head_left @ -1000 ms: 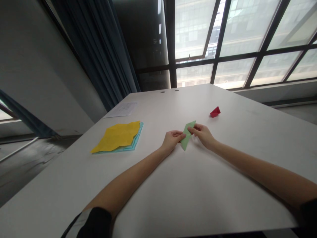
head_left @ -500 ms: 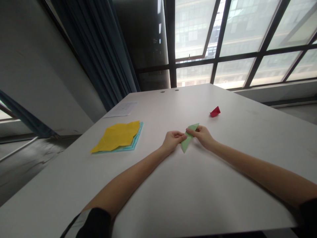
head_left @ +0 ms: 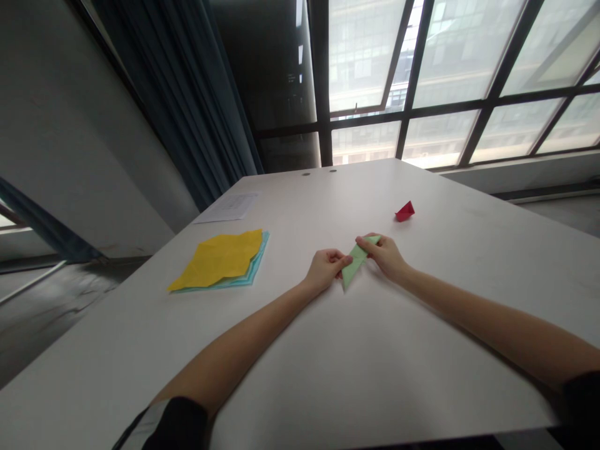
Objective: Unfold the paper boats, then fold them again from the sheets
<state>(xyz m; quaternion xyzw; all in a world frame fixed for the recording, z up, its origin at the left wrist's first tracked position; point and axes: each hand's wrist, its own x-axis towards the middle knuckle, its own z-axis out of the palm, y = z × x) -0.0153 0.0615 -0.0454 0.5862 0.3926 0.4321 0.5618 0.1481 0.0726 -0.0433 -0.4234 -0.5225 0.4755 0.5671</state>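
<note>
A light green folded paper, long and pointed, is held just above the table between both hands. My left hand pinches its left edge, thumb on top. With thumb and fingers closed, my right hand grips the upper right part. One pointed tip hangs free toward me, and my fingers cover parts of the other end. Beyond my right hand a small red folded paper piece, boat-like in shape, rests on the table.
On the white table, left of my hands, lies a stack of yellow sheets over light blue sheets. Farther back is a printed white sheet. A dark blue curtain and windows stand behind the table.
My right thumb has shifted a little up and right along the green paper, whose middle now shows more between the hands. The left hand keeps its pinch.
</note>
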